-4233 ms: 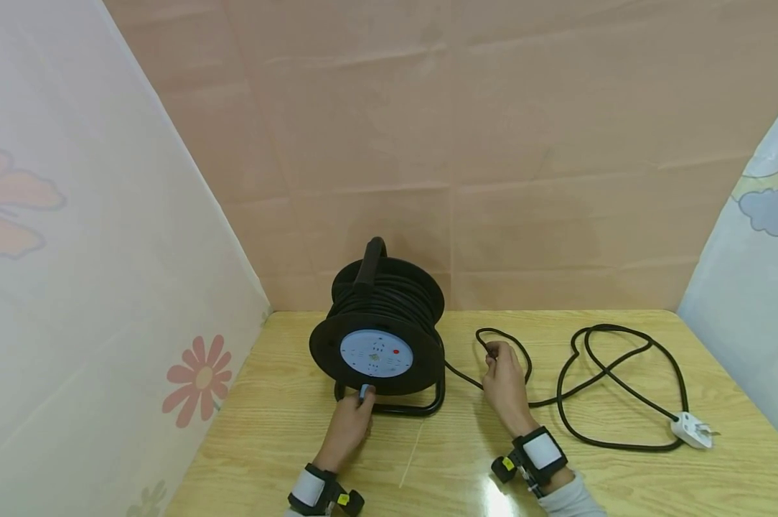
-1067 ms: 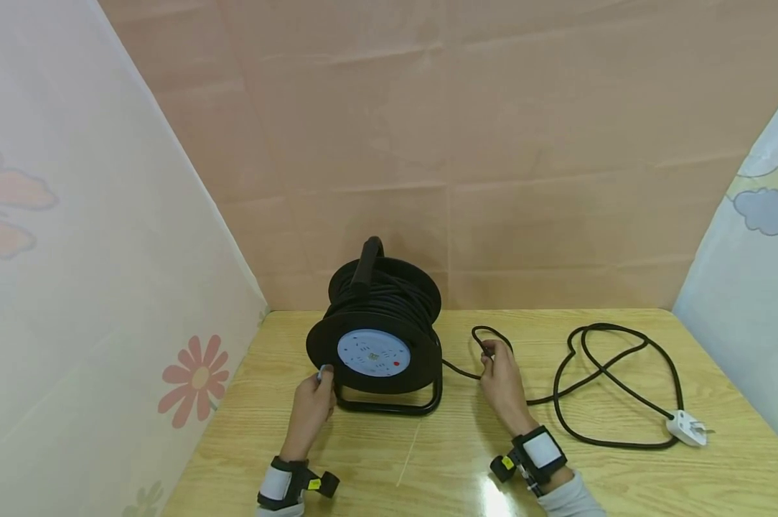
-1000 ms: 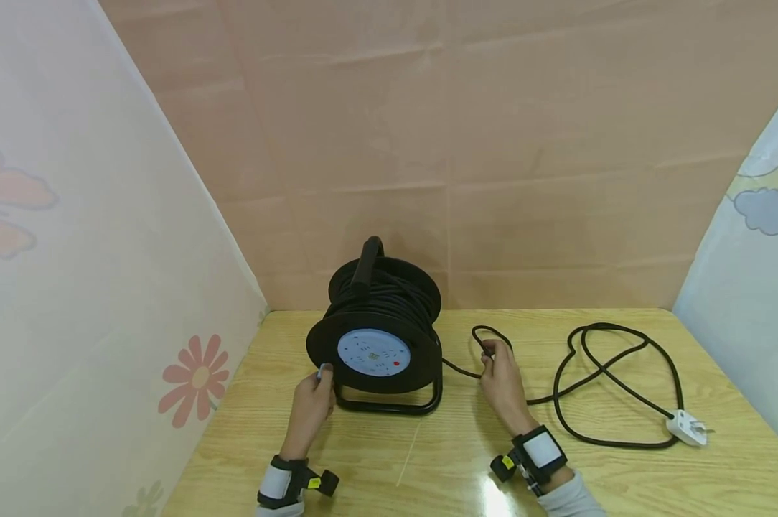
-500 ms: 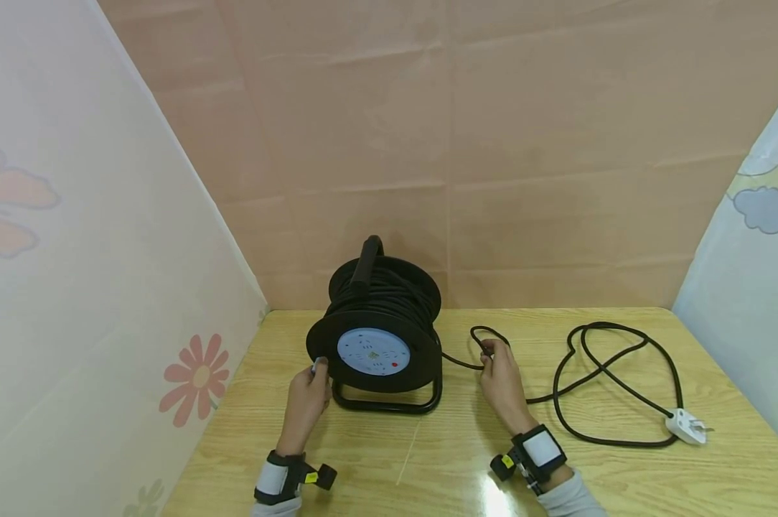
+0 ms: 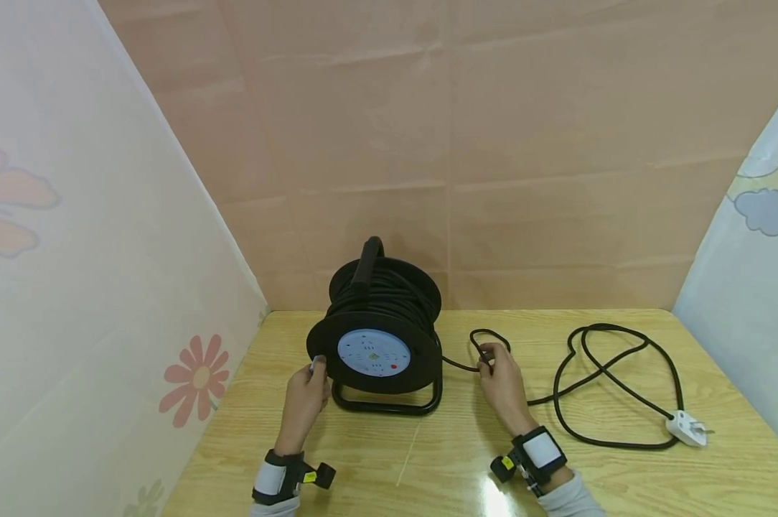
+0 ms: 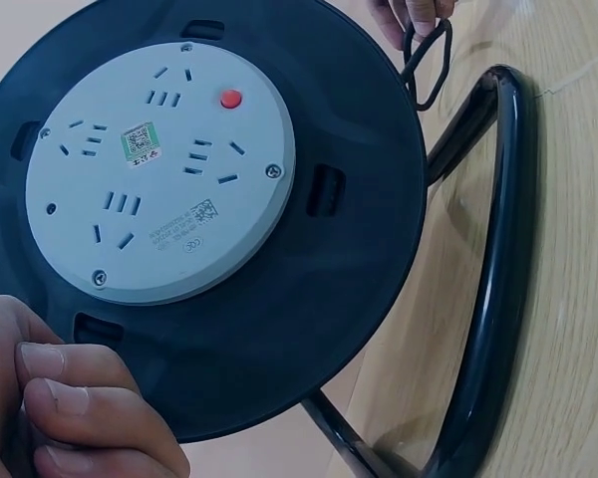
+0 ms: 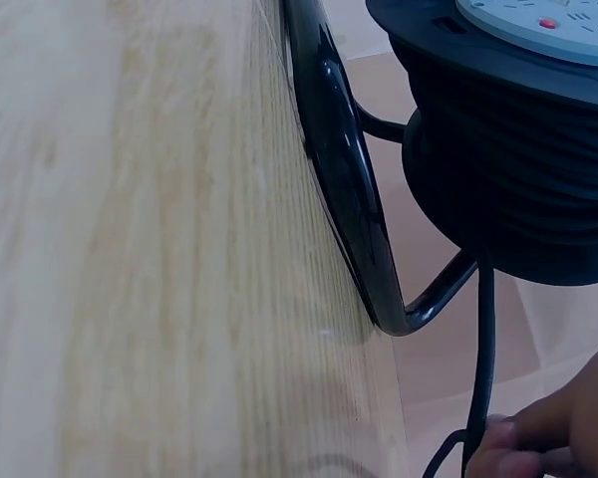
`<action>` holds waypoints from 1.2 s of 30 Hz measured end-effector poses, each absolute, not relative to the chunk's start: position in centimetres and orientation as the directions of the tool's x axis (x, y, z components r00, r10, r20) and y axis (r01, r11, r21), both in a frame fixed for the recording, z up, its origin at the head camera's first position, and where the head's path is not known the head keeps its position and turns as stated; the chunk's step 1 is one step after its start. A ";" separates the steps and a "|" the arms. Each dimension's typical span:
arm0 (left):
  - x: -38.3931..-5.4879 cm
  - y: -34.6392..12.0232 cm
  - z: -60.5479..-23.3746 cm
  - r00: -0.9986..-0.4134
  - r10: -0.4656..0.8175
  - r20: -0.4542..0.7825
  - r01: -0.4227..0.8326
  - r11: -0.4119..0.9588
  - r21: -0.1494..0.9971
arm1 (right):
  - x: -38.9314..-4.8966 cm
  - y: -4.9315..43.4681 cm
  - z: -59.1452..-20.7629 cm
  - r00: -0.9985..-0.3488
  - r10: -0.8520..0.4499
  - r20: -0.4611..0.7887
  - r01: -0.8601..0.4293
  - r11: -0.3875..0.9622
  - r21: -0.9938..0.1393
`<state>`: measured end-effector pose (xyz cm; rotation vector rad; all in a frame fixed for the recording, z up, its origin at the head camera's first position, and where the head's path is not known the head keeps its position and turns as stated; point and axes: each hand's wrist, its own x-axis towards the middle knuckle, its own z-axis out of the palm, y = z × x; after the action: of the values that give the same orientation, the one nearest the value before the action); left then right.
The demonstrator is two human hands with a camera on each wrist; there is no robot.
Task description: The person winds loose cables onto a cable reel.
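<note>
A black cable reel (image 5: pixel 376 337) with a pale blue socket face (image 5: pixel 372 352) stands on its tube stand (image 5: pixel 389 406) on the wooden table (image 5: pixel 428 467). My left hand (image 5: pixel 314 370) grips the small crank knob at the left edge of the reel's front disc; in the left wrist view its curled fingers (image 6: pixel 75 408) sit at the disc's rim, below the socket face (image 6: pixel 159 169). To the right of the reel, my right hand (image 5: pixel 487 357) pinches the black cable (image 5: pixel 476 341) at a small loop. The right wrist view shows its fingertips (image 7: pixel 548 438) on the cable (image 7: pixel 483 349).
The loose cable (image 5: pixel 621 380) lies in wide loops across the right of the table and ends in a white plug (image 5: pixel 686 429) near the right edge. Cloth walls close in the left, back and right sides.
My left hand has carried the knob from the bottom of the disc round to its left edge, turning the reel clockwise. The loop by my right hand has drawn a little closer to the reel.
</note>
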<state>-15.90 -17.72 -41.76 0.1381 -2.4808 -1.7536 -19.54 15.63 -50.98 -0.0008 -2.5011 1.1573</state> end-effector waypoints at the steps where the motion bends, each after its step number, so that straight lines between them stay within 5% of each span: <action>1: -15.9 -17.7 -41.8 -0.991 -0.131 0.031 -0.015 0.332 0.943 | -19.5 15.6 -51.0 -0.925 0.160 0.345 -0.158 0.665 -0.730; 21: -16.0 -17.8 -40.8 -0.987 -0.153 0.056 0.006 0.311 0.951 | -19.2 15.9 -50.9 -0.907 0.153 0.392 -0.159 0.738 -0.656; 29: -18.0 -18.8 -44.2 -0.982 -0.165 0.096 0.049 0.265 0.963 | -19.3 15.9 -50.9 -0.918 0.149 0.367 -0.170 0.688 -0.705; 36: -16.9 -17.7 -41.2 -0.983 -0.164 0.083 0.040 0.249 0.968 | -19.4 15.7 -50.9 -0.942 0.156 0.298 -0.141 0.622 -0.771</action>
<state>-16.94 -17.71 -41.16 0.1172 -2.3458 -1.8247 -19.43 15.75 -50.85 -0.0119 -2.5113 1.2356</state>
